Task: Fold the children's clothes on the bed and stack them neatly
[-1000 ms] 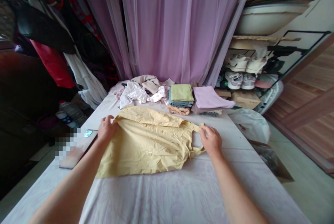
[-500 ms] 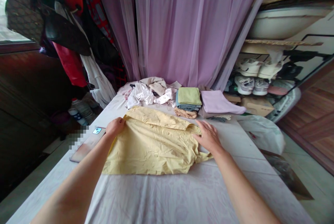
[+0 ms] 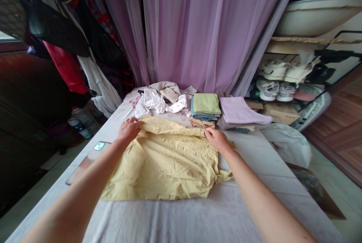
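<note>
Yellow fabric, thin and creased: the yellow shirt [image 3: 166,163] lies spread on the white sheet [image 3: 181,216], just short of a folded stack [image 3: 206,105] and a lilac cloth [image 3: 240,110]. The left hand [image 3: 128,129] has its fingers curled shut on the left end of the far fold; the right hand [image 3: 216,139] pinches the same fold at its right end. The shirt looks light, limp and quick to wrinkle, best gripped along edges or seams with both hands
</note>
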A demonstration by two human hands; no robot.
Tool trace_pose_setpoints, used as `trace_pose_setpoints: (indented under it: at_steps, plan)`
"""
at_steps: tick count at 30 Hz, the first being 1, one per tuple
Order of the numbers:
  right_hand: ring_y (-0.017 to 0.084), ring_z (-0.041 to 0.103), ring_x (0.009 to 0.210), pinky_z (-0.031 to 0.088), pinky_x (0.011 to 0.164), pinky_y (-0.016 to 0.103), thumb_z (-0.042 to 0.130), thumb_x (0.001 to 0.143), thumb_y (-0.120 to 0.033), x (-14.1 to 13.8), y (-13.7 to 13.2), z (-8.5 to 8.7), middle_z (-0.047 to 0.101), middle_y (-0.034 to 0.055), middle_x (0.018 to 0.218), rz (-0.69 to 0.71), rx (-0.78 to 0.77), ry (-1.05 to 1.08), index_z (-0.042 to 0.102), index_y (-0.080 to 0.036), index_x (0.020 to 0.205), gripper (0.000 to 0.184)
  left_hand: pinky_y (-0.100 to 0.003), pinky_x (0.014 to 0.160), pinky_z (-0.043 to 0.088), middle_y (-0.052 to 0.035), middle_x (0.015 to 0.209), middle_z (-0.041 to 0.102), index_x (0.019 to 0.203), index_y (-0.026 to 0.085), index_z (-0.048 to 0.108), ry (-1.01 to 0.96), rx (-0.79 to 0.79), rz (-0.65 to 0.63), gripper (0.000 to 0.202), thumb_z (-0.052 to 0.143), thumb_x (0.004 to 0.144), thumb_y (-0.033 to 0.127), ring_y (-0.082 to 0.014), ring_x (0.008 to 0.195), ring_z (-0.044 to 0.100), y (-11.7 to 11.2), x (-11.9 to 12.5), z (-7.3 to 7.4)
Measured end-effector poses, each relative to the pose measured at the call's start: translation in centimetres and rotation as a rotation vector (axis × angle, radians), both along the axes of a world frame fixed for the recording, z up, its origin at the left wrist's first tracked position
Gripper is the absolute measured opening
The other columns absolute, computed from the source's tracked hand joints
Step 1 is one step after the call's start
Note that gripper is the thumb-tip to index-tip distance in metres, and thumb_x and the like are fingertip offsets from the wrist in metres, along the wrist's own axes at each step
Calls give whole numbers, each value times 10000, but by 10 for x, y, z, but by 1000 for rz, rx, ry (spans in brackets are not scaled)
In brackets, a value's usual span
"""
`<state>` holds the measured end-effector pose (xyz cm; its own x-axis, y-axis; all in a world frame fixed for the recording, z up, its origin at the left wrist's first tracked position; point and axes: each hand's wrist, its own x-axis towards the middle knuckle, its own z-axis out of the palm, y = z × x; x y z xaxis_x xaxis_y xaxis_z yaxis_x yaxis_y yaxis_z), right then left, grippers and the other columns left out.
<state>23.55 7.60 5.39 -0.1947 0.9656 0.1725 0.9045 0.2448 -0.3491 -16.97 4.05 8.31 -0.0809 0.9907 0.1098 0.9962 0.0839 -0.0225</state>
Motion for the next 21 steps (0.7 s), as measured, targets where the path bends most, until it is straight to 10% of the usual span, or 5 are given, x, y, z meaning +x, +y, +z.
trace_pose_setpoints:
  at_steps: [6, 10, 14, 21]
  plan:
    - [186, 644, 830, 401, 680, 260, 476, 888, -372, 8, 10, 8, 741, 78, 970, -148, 153, 130, 758, -216, 934, 325, -384, 834, 493, -94, 1031, 742, 1051, 258, 759, 8, -37, 137, 358, 476, 864, 369, -315, 992, 667, 43, 19, 45]
    - [196, 650, 751, 386, 608, 263, 451, 896, -404, 9, 28, 12, 753, 76, 833, -318, 52, 186, 759, -212, 927, 365, -344, 811, 506, -102, 1114, 734, 1309, 229, 619, -260, 39, 164, 487, 480, 887, 429, -270, 974, 686, 87, 35, 67]
    - [179, 665, 691, 431, 595, 254, 448, 864, -326, 7, 35, 1, 765, 38, 799, -356, -95, 378, 697, -200, 1146, 396, -300, 899, 480, -127, 1386, 592, 1557, 194, 233, -446, 106, 61, 774, 543, 873, 382, -228, 1159, 623, 103, 37, 52]
    - [218, 690, 792, 471, 670, 284, 487, 826, -383, 37, -26, -20, 776, 71, 904, -379, 137, 316, 754, -239, 1005, 352, -268, 742, 475, -56, 1085, 739, 1106, 229, 700, -277, -80, 278, 382, 455, 887, 424, -235, 998, 674, 43, -17, 2]
